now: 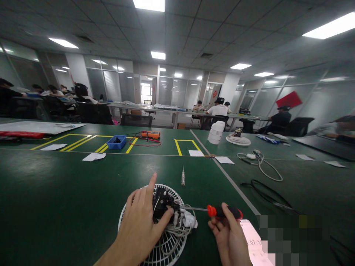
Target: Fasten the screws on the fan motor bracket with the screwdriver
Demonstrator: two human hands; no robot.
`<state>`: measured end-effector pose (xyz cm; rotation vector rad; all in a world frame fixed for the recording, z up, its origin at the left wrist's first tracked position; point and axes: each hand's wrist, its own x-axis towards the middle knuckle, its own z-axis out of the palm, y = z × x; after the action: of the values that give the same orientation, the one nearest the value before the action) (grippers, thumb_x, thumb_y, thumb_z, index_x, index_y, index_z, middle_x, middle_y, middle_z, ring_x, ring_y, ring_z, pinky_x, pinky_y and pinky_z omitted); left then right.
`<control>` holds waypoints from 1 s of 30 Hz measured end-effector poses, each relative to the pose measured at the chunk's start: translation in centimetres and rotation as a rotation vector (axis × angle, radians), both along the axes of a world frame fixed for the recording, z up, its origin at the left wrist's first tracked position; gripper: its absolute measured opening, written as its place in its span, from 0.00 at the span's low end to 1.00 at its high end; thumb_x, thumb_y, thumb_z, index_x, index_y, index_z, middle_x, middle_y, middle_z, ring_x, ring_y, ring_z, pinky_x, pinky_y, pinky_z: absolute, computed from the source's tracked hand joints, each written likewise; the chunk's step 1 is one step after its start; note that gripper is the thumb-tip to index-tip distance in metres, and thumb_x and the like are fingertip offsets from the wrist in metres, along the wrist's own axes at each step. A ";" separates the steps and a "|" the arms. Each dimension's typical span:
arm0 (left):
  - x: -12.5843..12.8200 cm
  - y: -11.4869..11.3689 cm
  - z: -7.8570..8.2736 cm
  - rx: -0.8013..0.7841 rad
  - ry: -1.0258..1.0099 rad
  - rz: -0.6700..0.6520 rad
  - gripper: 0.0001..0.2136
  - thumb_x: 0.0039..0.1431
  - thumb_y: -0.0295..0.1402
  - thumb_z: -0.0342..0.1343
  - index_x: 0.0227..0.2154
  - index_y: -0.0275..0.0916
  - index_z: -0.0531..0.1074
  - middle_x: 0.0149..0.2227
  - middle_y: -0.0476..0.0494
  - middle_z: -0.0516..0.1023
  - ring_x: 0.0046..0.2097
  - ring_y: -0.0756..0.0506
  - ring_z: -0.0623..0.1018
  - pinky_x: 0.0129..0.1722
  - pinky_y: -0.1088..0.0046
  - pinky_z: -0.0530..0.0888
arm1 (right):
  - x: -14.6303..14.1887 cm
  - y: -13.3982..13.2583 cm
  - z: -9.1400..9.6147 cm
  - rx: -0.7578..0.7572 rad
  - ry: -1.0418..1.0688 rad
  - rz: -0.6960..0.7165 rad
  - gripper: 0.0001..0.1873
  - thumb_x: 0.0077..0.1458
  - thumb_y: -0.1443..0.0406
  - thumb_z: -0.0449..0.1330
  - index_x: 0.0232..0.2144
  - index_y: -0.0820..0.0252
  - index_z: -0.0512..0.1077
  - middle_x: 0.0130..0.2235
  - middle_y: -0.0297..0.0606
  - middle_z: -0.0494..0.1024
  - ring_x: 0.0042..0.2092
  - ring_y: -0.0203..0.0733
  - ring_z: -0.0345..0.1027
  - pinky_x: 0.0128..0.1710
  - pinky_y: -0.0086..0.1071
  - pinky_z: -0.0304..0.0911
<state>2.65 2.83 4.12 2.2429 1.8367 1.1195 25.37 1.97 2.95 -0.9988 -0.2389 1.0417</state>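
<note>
A white round fan grille (121, 213) lies on the green table, with a black motor housing (161, 199) on top of it. My left hand (138, 221) grips the housing, thumb pressed on its near side and index finger stretched forward. In my right hand (230, 238) is a screwdriver (212, 211) with a red and black handle. Its shaft points left and reaches the right side of the housing; the hand and parts hide where the tip seats. A white cord (177, 232) is bundled on the grille. Beyond the fan lies a small clear-handled screwdriver (183, 178).
A blue bin (116, 143) and an orange multimeter (151, 134) stand farther left. Far right are a white plastic cylinder (216, 133), another fan grille (237, 140) and loose cables (269, 195). A lit phone (255, 242) lies beside my right hand. People sit at tables behind.
</note>
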 end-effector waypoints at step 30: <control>0.6 -0.1 -1.2 0.045 -0.204 -0.102 0.34 0.59 0.39 0.58 0.67 0.49 0.53 0.57 0.40 0.75 0.53 0.39 0.80 0.54 0.51 0.79 | -0.2 0.0 0.4 -0.048 -0.019 0.055 0.36 0.31 0.58 0.79 0.44 0.63 0.76 0.29 0.37 0.82 0.29 0.41 0.76 0.30 0.30 0.74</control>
<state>3.28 2.70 2.92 2.1266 1.6167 1.3274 25.12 1.98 3.38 -1.0509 -0.2592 1.0930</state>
